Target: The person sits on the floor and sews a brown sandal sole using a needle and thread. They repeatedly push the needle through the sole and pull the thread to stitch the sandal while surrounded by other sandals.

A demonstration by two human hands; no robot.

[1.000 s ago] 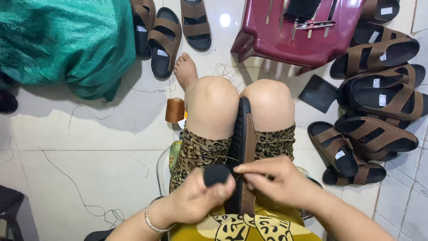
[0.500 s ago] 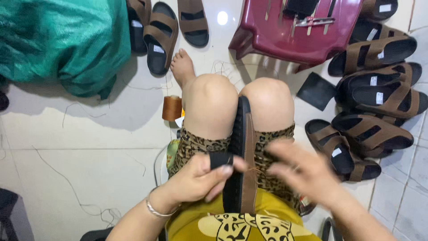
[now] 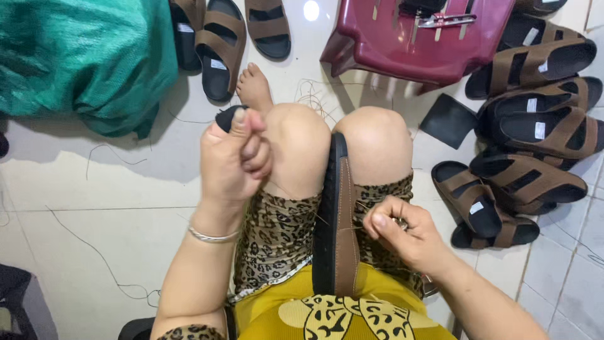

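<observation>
The sandal (image 3: 336, 220) stands on its edge between the person's two knees, with its black sole toward the left knee and its brown side toward the right knee.

The left hand (image 3: 234, 157) is lifted up, above and to the left of the sandal. The arm is bent at the elbow and the wrist has a thin silver bracelet (image 3: 214, 236) on it. The fingers are curled into a fist, and the thumb presses a small black tool (image 3: 228, 117) against them. Only the top of the tool sticks out.

The right hand (image 3: 402, 236) sits just beside the sandal, on its brown side, low by the right thigh. Its fingers are pinched together tight. What they pinch is too small to make out.

Half a second ago the left hand lay low on the sandal's near end. Now it has gone up past the left knee. The right hand was spread open and blurry then. Now it is closed and close to the sandal. The sandal has stayed between the knees.

Behind the sandal stands a dark red plastic stool (image 3: 428, 38). To the right of the sandal lies a pile of brown sandals (image 3: 535, 132).
</observation>
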